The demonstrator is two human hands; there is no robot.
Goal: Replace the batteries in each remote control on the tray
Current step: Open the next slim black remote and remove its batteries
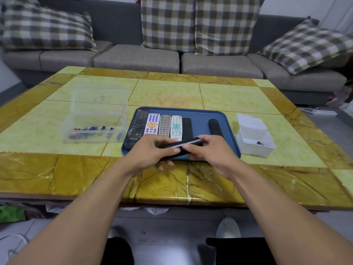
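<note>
A slim black remote (183, 145) is held just above the near edge of the blue tray (227, 127). My left hand (152, 153) grips its left end, and my right hand (208, 150) grips its right end with the thumb on top. Several remotes lie side by side on the tray: a large black one (138, 125), a white one with an orange pad (152, 124), a grey one (164, 125), a white one with teal buttons (176, 127), and two black ones (187, 128) (215, 127).
A clear lidded box (95, 129) with several batteries stands left of the tray. A small white box (255, 139) with dark items stands to the right. The tiled table (172, 92) fronts a grey sofa (137, 56) with checked cushions.
</note>
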